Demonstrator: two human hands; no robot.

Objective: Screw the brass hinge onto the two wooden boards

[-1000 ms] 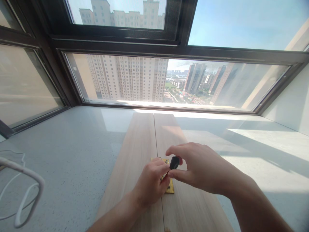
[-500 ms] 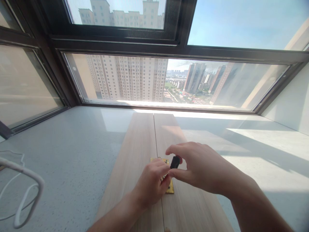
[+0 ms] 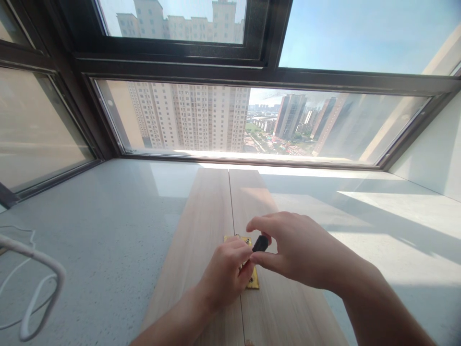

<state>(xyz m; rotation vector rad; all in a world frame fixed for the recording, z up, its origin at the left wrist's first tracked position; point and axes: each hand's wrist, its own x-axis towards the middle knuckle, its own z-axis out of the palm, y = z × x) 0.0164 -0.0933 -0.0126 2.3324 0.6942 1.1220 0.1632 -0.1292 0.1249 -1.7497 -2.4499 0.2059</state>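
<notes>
A brass-coloured hinge (image 3: 254, 279) lies across the seam between two pale wooden boards (image 3: 201, 202), with screw heads or holes showing on it. My left hand (image 3: 228, 266) is closed over the hinge and hides its middle; thumb and fingers pinch together at the lower end of a short black-handled screwdriver (image 3: 260, 243). What is between those left fingertips is hidden. From the right, my right hand (image 3: 298, 245) grips the tilted black handle, its thumb low near the left fingertips and its index finger raised and curved above. The screwdriver's shaft and tip cannot be seen.
The boards rest on a speckled light sill (image 3: 126, 226) that reaches a dark-framed window (image 3: 230, 161). White cables (image 3: 46, 298) and a thick white curved tube stand at the left edge. At the bottom edge a small brownish thing (image 3: 249, 342) shows near the seam.
The black handle has turned and tilted a little further to the right between my fingers. Both hands stay in almost the same place over the hinge.
</notes>
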